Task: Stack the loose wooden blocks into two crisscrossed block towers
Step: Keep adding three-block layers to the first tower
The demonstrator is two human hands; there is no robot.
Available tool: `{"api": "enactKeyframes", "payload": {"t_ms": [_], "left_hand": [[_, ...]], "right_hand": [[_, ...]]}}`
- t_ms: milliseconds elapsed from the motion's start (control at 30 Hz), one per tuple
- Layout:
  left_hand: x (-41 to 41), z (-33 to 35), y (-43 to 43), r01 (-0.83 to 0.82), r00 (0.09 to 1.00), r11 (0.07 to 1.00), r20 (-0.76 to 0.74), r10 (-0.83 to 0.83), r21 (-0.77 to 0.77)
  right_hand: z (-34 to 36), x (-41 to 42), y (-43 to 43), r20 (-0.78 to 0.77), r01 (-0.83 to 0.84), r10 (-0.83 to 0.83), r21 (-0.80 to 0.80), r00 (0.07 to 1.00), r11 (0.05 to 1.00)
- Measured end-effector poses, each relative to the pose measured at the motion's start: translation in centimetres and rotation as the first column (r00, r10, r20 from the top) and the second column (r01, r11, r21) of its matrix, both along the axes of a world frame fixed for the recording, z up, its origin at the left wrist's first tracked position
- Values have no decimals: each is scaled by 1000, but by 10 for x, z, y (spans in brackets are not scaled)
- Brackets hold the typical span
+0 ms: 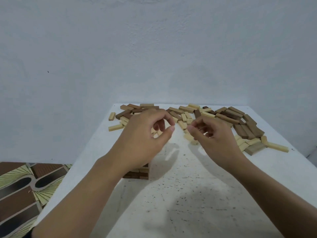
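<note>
White table (188, 194) carries loose wooden blocks (228, 115) along its far edge; my left hand (145, 138), over a block tower (139, 174), and right hand (216, 136) hover curled, empty.

Block tower (137, 173): top hidden under the left hand (144, 134).
Loose blocks (231, 117) beyond tower: some hidden behind right hand (214, 136).
</note>
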State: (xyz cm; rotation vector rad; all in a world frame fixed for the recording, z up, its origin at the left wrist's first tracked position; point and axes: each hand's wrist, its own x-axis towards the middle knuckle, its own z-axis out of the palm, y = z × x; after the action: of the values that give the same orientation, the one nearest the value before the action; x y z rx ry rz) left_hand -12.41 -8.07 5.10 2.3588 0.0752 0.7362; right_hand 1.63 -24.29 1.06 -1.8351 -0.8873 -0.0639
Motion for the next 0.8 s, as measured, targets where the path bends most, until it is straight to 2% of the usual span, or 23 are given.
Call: {"api": "enactKeyframes", "payload": {"t_ms": [267,400,500,600,700,800], "left_hand": [[58,-35,-53,-50,981,991,-194,25,-126],[109,-58,-54,-153,965,986,-227,134,-66],[143,-70,-52,-185,962,982,-209,174,-36],[171,-76,-57,-173,959,984,-219,178,42],[196,-80,-59,-169,952,967,-224,211,192],[217,-81,-51,-159,918,942,-308,251,295]], "right_hand": [[-16,56,-32,133,141,-121,-160,984,977],[-31,92,-52,295,278,-186,-309,937,909],[-33,116,-61,376,354,-211,-366,902,861],[-34,139,-63,402,431,-253,-453,880,781],[-35,154,-59,412,476,-271,-557,870,681],[-39,165,-57,435,476,-243,-580,867,661]]}}
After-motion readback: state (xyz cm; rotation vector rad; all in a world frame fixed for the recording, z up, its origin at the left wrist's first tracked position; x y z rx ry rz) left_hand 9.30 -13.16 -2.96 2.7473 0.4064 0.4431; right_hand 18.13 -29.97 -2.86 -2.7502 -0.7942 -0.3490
